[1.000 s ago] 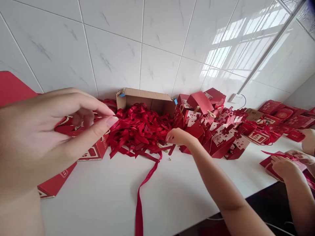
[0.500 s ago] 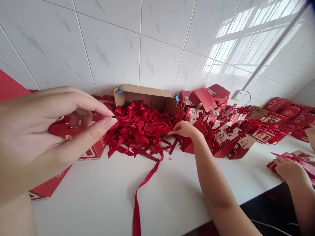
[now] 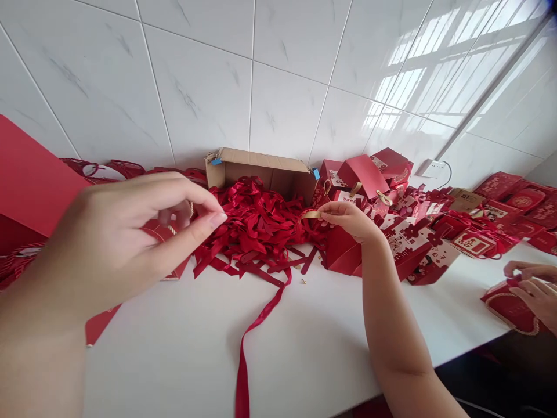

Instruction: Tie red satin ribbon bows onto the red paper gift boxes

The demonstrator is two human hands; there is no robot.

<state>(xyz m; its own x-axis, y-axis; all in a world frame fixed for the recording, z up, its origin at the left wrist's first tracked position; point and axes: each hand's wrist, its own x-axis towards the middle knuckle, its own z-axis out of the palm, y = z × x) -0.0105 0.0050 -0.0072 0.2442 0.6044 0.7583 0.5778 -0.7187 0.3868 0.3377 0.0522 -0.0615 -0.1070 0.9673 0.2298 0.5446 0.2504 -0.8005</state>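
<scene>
My left hand is raised close to the camera at the left. Its thumb and forefinger are pinched together, and anything between the tips is too small to see. Between the fingertips of my right hand is a flat gold strip, above the right side of a heap of red satin ribbons. The heap spills from an open cardboard box lying against the wall. One long ribbon trails across the white table to the near edge. Several dark red strips and a small gold fastener lie before the heap.
Red gift boxes with printed white panels are crowded right of the heap. More red boxes stand behind my left hand. At the far right, another person's hands work on a red box. A white power strip is by the wall.
My right hand has drawn back and up from the ribbon heap, a gold strip now in its fingers. My left hand has shifted right, still pinched. The other person's hands have changed position on their box.
</scene>
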